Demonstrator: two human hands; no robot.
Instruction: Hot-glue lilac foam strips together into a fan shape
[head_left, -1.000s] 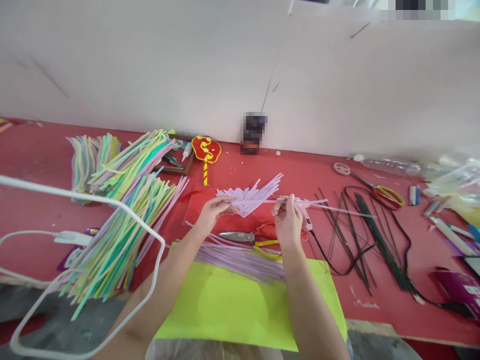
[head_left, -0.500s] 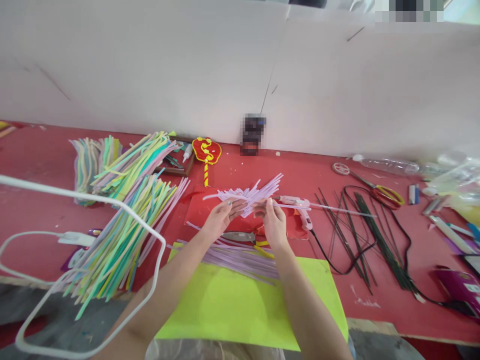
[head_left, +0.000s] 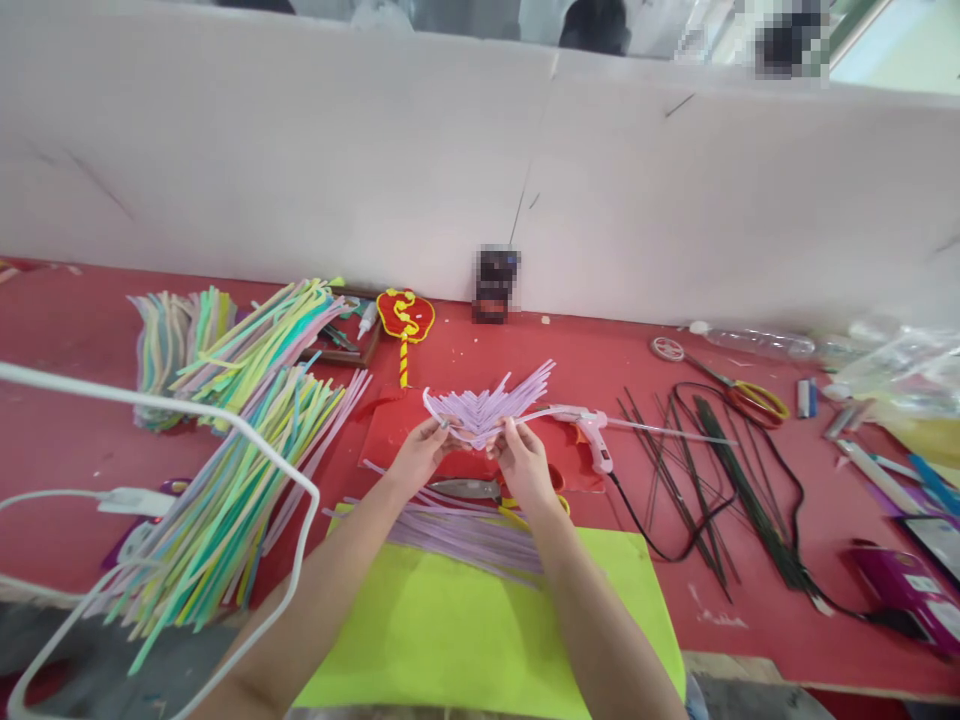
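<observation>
A fan-shaped bundle of lilac strips (head_left: pixel 491 402) is held above the red table (head_left: pixel 75 420), over a red felt piece (head_left: pixel 394 425). My left hand (head_left: pixel 418 458) pinches its lower left side. My right hand (head_left: pixel 521 458) pinches its lower middle, with one lilac strip curving round the bundle's left edge. Loose lilac strips (head_left: pixel 465 525) lie just below my hands, partly on a lime-green sheet (head_left: pixel 465 620). Scissors (head_left: pixel 480 490) rest between my wrists.
A pile of pastel strips (head_left: pixel 247 430) lies to the left, a white cable (head_left: pixel 225 430) looping over it. A glue gun (head_left: pixel 592 435), dark wires (head_left: pixel 697 470), yellow-handled scissors (head_left: pixel 750 398) and small tools lie to the right. A white wall backs the table.
My right hand moved left from the long strip's middle to the bundle's base. The strip, straight before, now bends around the bundle. Both hands sit closer together.
</observation>
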